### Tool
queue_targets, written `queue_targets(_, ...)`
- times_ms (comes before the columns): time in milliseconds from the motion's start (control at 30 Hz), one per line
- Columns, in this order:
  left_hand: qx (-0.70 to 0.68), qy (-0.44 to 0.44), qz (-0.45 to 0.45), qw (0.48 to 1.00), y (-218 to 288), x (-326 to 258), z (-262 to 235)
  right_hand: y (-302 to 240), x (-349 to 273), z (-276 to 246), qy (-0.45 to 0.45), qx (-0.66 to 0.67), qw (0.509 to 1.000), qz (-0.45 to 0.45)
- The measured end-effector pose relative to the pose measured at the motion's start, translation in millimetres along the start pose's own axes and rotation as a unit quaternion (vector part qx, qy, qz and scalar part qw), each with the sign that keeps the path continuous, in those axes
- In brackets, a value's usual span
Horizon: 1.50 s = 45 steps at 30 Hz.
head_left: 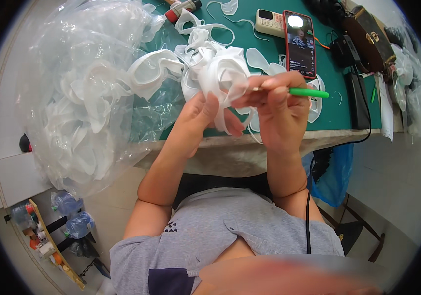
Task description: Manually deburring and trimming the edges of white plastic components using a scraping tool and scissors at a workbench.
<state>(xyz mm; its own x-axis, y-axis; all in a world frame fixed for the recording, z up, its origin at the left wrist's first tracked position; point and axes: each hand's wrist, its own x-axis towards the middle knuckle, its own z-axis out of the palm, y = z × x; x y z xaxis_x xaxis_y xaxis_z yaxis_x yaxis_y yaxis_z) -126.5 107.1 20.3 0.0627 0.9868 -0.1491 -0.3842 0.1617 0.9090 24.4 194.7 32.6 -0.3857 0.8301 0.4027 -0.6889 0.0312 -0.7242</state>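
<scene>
1. While L hand [203, 114] gripped a white moulded pc [215, 81], thumb on one side & fingers on the other, R hand [281, 105] pinched a green-handled tool [309, 92], handle pointing right.
2. Moulded pc was above near edge of green tabletop [335, 93], between both hands; tool tip vs. pc contact: can't tell, blurred.
3. More white pcs [198, 37] lay heaped just beyond.
4. Big clear bag [85, 64] w/ similar pcs stood L of hands.
5. Red-edged phone [299, 46], screen lit, lay far R.
</scene>
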Motion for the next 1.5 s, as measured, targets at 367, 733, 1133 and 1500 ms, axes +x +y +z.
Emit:
queue_targets(367,-0.102,0.152,0.124,0.975,3.9,8.2,4.1,-11.3,4.3,-21.1,0.140,-0.172,0.974,-0.050)
queue_targets(733,-0.047,0.152,0.156,0.975,3.7,8.2,28.0,-1.9,1.7,-10.3,-0.094,-0.483,0.846,-0.205)
queue_targets(1133,0.050,0.136,0.114,0.983,2.0,-2.7,18.4,-1.2,-2.2,-10.4,-0.103,-0.478,0.860,-0.145)
queue_targets(1500,0.005,0.153,0.117,0.981,-1.4,-2.4,7.3,4.2,2.0,-7.7,-0.149,-0.478,0.840,-0.212)
